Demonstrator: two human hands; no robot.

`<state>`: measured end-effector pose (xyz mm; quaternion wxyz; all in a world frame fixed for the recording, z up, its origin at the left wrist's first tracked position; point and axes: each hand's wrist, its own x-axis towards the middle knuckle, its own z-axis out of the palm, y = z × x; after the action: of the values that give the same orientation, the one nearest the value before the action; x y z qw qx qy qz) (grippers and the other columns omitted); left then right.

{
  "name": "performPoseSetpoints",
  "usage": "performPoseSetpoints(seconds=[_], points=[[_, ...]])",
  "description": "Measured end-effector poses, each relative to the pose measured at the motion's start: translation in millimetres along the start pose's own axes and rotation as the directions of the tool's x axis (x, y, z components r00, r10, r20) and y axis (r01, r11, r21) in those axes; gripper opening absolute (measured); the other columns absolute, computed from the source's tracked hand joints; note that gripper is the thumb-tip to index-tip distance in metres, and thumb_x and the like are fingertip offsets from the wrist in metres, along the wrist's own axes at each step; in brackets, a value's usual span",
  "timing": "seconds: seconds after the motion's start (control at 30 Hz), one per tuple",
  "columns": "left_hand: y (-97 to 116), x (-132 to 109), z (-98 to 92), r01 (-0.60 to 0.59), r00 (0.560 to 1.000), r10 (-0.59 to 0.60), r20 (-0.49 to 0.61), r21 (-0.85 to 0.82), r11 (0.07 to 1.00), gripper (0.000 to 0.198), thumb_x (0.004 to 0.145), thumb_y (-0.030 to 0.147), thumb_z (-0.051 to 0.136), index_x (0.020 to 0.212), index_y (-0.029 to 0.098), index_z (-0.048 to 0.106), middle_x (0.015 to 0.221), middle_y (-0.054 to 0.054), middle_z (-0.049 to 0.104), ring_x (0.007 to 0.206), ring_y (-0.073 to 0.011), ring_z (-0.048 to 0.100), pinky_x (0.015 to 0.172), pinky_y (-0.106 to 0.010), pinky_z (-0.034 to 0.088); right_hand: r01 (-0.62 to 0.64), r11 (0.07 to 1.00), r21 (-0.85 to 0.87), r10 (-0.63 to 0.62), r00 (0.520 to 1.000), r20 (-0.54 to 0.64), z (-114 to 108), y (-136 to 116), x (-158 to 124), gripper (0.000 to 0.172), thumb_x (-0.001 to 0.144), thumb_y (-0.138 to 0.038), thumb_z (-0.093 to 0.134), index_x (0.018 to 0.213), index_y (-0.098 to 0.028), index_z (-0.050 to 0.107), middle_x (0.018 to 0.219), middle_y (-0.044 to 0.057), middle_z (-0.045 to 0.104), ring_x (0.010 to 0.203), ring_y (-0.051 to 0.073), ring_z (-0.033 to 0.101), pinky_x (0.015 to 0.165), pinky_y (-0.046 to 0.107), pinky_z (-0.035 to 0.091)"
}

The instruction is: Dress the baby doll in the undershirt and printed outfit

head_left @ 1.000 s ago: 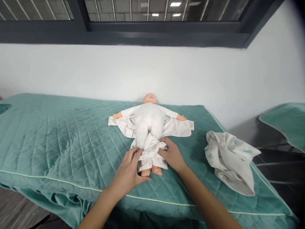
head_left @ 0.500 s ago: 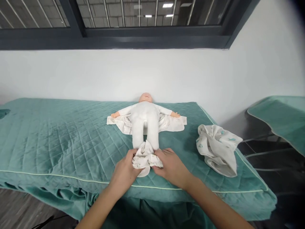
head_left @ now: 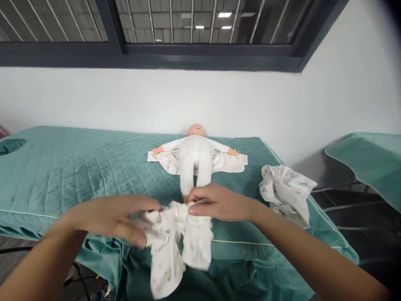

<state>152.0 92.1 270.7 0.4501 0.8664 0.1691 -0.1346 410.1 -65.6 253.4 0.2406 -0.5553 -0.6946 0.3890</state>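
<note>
A pair of small white printed baby pants [head_left: 167, 246] hangs over the front of the bed, its two legs pointing down. My right hand [head_left: 219, 202] pinches it at the waist. My left hand [head_left: 109, 219] holds its left side between thumb and fingers, somewhat blurred by motion. Beyond the pants a baby doll [head_left: 196, 154] with a white cloth body lies on its back, arms spread and legs towards me. Its feet are mostly hidden behind my right hand and the pants. Under the doll's back and arms lies an opened white baby top [head_left: 230, 163].
A crumpled white cloth with green print [head_left: 286, 192] lies near the right end of the green quilted bed [head_left: 78, 167]. Behind stand a white wall [head_left: 125, 100] and a barred window [head_left: 188, 25]. A green-covered seat [head_left: 369, 159] is at the far right.
The pants have come away from the doll's lower legs, towards me and over the bed's front edge, with their legs now hanging loose. My left hand has moved left and nearer.
</note>
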Motion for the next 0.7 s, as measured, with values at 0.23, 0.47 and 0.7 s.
performPoseSetpoints(seconds=[0.23, 0.47, 0.7], points=[[-23, 24, -40.8, 0.366, 0.792, -0.056, -0.608, 0.400, 0.840, 0.008, 0.080, 0.031, 0.061, 0.081, 0.025, 0.066, 0.073, -0.003, 0.065, 0.065, -0.0227, 0.060, 0.063, -0.029, 0.042, 0.175, 0.983, -0.064, -0.186, 0.932, -0.310, 7, 0, 89, 0.019, 0.091, -0.040, 0.061, 0.101, -0.024, 0.065, 0.102, 0.002, 0.069, 0.093, 0.020, 0.063, 0.085, 0.034, 0.047], [-53, 131, -20.1, -0.012, 0.635, 0.087, -0.768, 0.102, 0.995, 0.040, 0.088, 0.027, 0.054, 0.126, 0.019, 0.060, 0.136, -0.010, 0.063, 0.127, -0.0252, 0.058, 0.110, -0.040, 0.043, 0.048, 0.998, -0.034, -0.058, 0.680, -0.731, -40, 90, 168, 0.032, 0.089, -0.037, 0.059, 0.115, -0.018, 0.056, 0.126, 0.012, 0.060, 0.123, 0.023, 0.054, 0.108, 0.040, 0.040], [-50, 241, -6.1, -0.102, 0.818, -0.297, -0.493, -0.632, 0.768, 0.060, 0.085, 0.053, 0.063, 0.125, 0.008, 0.062, 0.127, -0.022, 0.068, 0.112, -0.0316, 0.069, 0.095, -0.037, 0.054, -0.656, 0.754, 0.017, 0.434, 0.479, -0.763, -149, 173, 189, 0.083, 0.090, -0.057, 0.060, 0.149, -0.006, 0.032, 0.152, 0.028, 0.041, 0.141, 0.036, 0.042, 0.114, 0.048, 0.034]])
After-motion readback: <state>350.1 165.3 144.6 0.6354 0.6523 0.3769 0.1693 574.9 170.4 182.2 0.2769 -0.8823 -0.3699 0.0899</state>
